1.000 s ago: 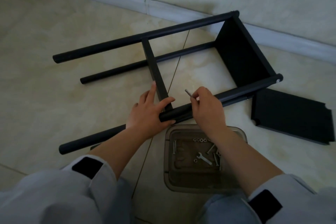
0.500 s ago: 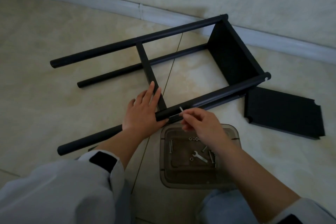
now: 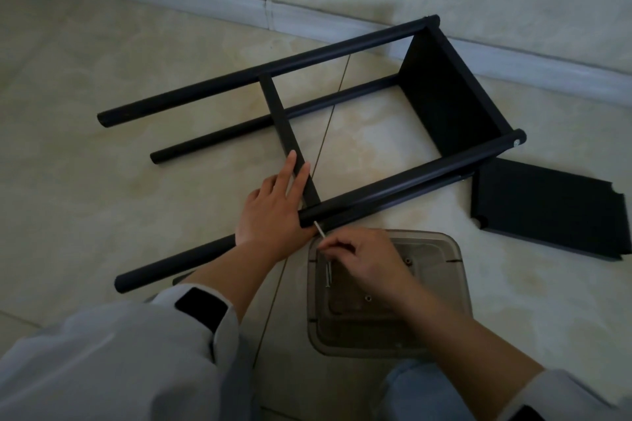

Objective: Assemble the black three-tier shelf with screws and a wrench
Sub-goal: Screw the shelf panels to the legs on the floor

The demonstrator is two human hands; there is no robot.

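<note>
Shelf frame (image 3: 342,85) lies on its side on the floor (image 3: 102,181), far of a tray (image 3: 455,284). Loose shelf panel (image 3: 547,215) lies right of the frame. Skirting (image 3: 205,0) runs along the far edge.

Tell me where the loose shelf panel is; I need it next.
In the head view, the loose shelf panel lies flat on the floor at far right, beside the frame's near right post end.
</note>
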